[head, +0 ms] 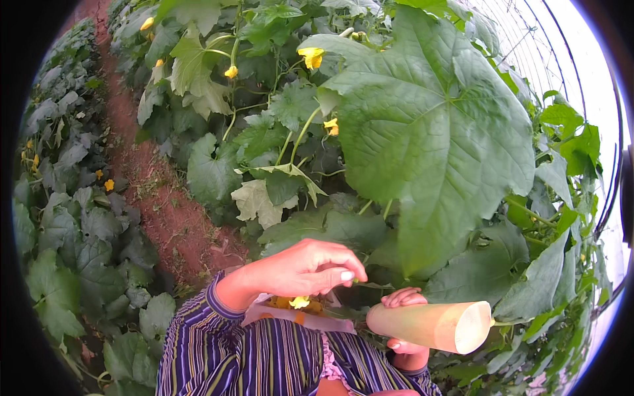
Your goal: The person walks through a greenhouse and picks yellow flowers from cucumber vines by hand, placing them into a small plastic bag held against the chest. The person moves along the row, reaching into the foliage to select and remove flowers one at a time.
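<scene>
My left hand (pixel 302 270) is raised in front of my waist, thumb and forefinger pinched together. A small green plant bit (pixel 355 280) shows at the fingertips. Just under the palm is a pale yellow flower (pixel 299 302); whether my fingers hold it or it lies in the bag is unclear. My right hand (pixel 407 300) is wrapped around a pale tapered cup or tube (pixel 421 322), which lies on its side with the wide end pointing right. At my waist hangs a whitish bag (pixel 317 321) with yellow flowers in it, partly hidden by my left hand and sleeve.
A large lobed leaf (pixel 436 128) hangs close before me on the right. Vines with yellow blossoms (pixel 312 57) surround it. A reddish soil path (pixel 173 218) runs along the left, beside another leafy row (pixel 74 237). Curved frame bars (pixel 564 39) rise at the right.
</scene>
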